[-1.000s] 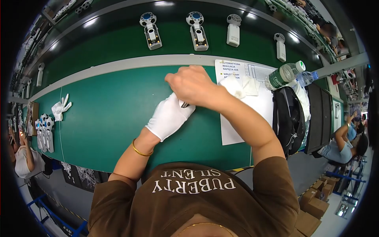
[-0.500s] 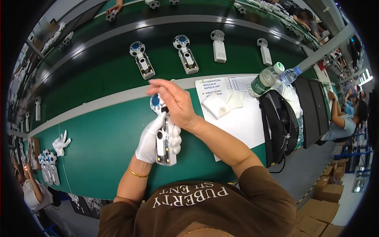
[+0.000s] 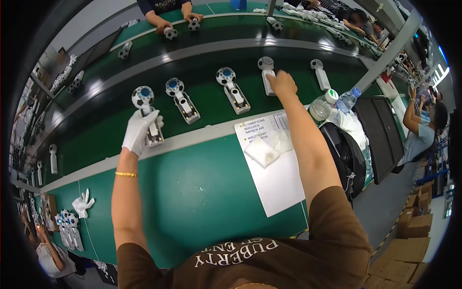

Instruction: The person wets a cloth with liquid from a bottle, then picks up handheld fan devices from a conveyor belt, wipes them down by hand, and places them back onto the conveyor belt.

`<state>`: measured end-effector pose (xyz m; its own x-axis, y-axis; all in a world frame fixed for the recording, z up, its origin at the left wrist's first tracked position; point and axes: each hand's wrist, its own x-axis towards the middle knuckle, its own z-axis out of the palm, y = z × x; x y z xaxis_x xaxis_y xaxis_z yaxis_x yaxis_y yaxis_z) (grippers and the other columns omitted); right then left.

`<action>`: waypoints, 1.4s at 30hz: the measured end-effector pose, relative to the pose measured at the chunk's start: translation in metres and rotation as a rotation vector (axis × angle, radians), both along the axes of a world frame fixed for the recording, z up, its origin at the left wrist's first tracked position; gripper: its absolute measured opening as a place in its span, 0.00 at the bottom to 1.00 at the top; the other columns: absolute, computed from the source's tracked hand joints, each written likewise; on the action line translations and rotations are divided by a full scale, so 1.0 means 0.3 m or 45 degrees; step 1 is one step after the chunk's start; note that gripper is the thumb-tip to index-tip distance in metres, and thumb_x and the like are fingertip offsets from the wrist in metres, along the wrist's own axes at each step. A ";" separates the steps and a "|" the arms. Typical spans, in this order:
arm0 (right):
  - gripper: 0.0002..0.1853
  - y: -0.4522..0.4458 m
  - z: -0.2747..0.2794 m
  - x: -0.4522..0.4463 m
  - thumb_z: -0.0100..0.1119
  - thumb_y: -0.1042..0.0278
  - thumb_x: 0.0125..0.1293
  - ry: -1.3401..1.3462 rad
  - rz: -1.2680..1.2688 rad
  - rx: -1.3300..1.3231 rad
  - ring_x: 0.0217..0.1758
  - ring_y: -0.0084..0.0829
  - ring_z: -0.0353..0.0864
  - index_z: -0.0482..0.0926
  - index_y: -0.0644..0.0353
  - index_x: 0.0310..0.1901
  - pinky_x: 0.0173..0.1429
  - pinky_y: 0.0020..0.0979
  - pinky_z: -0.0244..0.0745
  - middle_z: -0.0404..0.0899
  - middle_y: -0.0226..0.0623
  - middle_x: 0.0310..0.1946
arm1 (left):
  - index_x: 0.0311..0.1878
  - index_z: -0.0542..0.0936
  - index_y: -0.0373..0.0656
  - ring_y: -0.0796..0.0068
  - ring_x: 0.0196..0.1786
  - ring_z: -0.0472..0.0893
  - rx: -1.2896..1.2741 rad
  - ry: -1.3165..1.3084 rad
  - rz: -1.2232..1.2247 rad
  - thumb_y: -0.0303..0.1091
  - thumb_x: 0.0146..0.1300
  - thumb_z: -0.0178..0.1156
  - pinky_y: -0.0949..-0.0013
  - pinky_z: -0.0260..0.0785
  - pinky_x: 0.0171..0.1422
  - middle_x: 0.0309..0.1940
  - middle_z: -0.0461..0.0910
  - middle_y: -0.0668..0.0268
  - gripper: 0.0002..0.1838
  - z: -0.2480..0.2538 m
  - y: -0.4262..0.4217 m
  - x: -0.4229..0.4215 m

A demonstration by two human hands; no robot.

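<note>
- The left fingers (image 3: pixel 150 117), in a white glove, are closed over the body of a unit (image 3: pixel 143 96); its ball-patterned head with a blue centre pokes out beyond them, and its lower end overlaps the grey rail (image 3: pixel 216 129) (whether it rests there or is just above, I cannot tell).
- The right fingers (image 3: pixel 275 82), bare and slightly blurred, are at the body of a white unit (image 3: pixel 265 63); whether they grip it or only touch it, I cannot tell.
- Between the two sets of fingers, a second unit (image 3: pixel 183 101) and a third unit (image 3: pixel 233 90) lie on the green belt (image 3: pixel 202 72), the second nearer the left fingers, each with an open body.
- To the right of the right fingers lies another white unit (image 3: pixel 319 74).
- Nearer the body than the right fingers, a sheet (image 3: pixel 279 188) on the table (image 3: pixel 192 216) bears white cloths (image 3: pixel 262 153).
- Right of that arm are a bottle (image 3: pixel 319 108) and a black bag (image 3: pixel 344 154).
- Left of the left fingers, nearer the body, are a loose glove (image 3: pixel 83 203) and a cluster of units (image 3: pixel 70 229).
- Beyond the left fingers, across the belt, a co-worker's hands (image 3: pixel 163 26) touch ball-patterned pieces (image 3: pixel 171 33).
</note>
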<state>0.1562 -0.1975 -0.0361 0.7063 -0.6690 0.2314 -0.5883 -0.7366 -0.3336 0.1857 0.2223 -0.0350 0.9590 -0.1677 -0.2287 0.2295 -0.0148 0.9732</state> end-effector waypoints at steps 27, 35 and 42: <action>0.17 0.677 0.065 -0.462 0.57 0.55 0.68 0.205 1.228 1.088 0.21 0.18 0.73 0.84 0.61 0.40 0.24 0.22 0.69 0.82 0.31 0.28 | 0.56 0.65 0.36 0.75 0.41 0.78 -0.300 -0.157 -0.044 0.28 0.58 0.63 0.68 0.75 0.45 0.40 0.76 0.63 0.24 0.026 -0.145 -0.490; 0.09 0.827 0.199 -0.358 0.54 0.74 0.64 -1.041 1.538 0.630 0.30 0.30 0.80 0.82 0.60 0.42 0.31 0.30 0.74 0.80 0.34 0.27 | 0.50 0.70 0.37 0.78 0.32 0.77 -0.005 -0.166 -0.115 0.30 0.57 0.59 0.72 0.72 0.37 0.31 0.76 0.68 0.17 0.021 -0.170 -0.539; 0.12 0.858 0.199 -0.260 0.54 0.65 0.62 -0.031 1.581 0.109 0.37 0.37 0.83 0.83 0.60 0.41 0.43 0.36 0.76 0.85 0.39 0.32 | 0.49 0.73 0.36 0.76 0.25 0.77 -0.157 0.092 -0.259 0.33 0.58 0.61 0.72 0.74 0.31 0.34 0.78 0.63 0.17 0.044 -0.132 -0.577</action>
<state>0.0781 0.0601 0.0237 0.8677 0.4344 0.2417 0.4971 -0.7654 -0.4088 0.0126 0.1827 -0.0218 0.8846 -0.3863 -0.2612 0.3028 0.0500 0.9517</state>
